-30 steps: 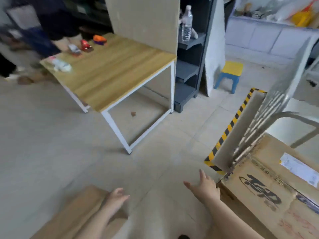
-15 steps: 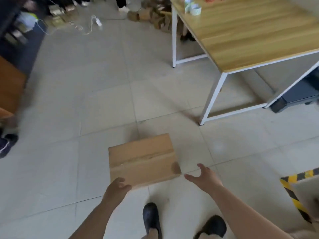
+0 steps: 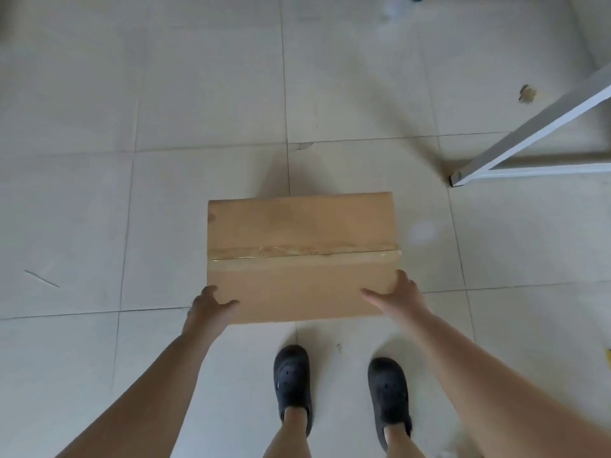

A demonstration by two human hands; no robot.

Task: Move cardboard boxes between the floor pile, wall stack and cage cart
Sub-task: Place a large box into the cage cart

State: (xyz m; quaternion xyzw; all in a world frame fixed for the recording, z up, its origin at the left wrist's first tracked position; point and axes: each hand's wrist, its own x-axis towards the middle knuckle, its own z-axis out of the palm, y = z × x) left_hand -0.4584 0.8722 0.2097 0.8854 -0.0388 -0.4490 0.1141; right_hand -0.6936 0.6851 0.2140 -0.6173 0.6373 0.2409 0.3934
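A plain brown cardboard box (image 3: pixel 301 233), taped shut along its top seam, lies low over the tiled floor just in front of my feet; whether it rests on the tiles cannot be told. My left hand (image 3: pixel 207 305) grips its near left corner, thumb on the top face and fingers round the side. At the near right corner my right hand (image 3: pixel 399 296) clasps the box, thumb laid across the top and fingers along the right edge. No cage cart, wall stack or other boxes are in view.
A white metal table frame (image 3: pixel 529 133) slants across the upper right, its foot (image 3: pixel 458 178) on the floor just right of the box. A small brown scrap (image 3: pixel 527 94) lies beyond it. My black shoes (image 3: pixel 292 385) stand right behind the box.
My view swung from the cart and table down to the floor. Both hands reached forward from open air and took hold of the box's near corners.
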